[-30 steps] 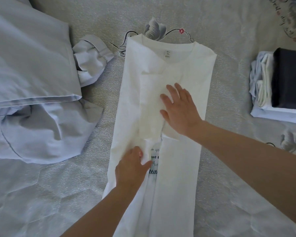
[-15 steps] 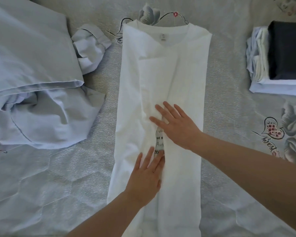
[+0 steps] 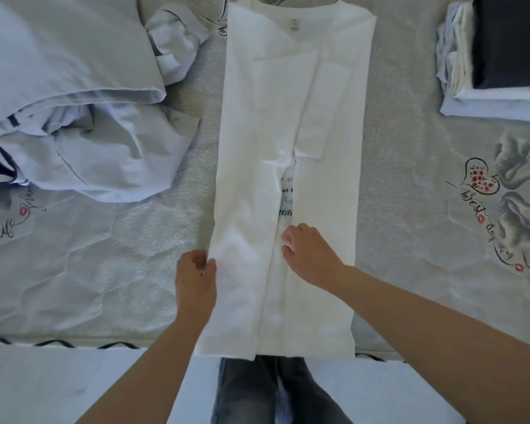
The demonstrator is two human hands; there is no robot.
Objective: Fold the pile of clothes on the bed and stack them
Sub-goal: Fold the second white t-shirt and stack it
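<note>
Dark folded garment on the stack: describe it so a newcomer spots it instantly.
Look at the bed, far right corner of the head view, where a stack of folded clothes sits. The dark folded garment lies on top. It is the only near-black piece; everything beneath it is white or pale blue.

Grey quilted bed point(image 3: 104, 264) w/ floral print, pale floor point(image 3: 58, 390), soft daylight

Left hand point(image 3: 195, 272) pinches the white shirt's point(image 3: 291, 123) left edge; right hand point(image 3: 308, 251) rests on it.
</note>
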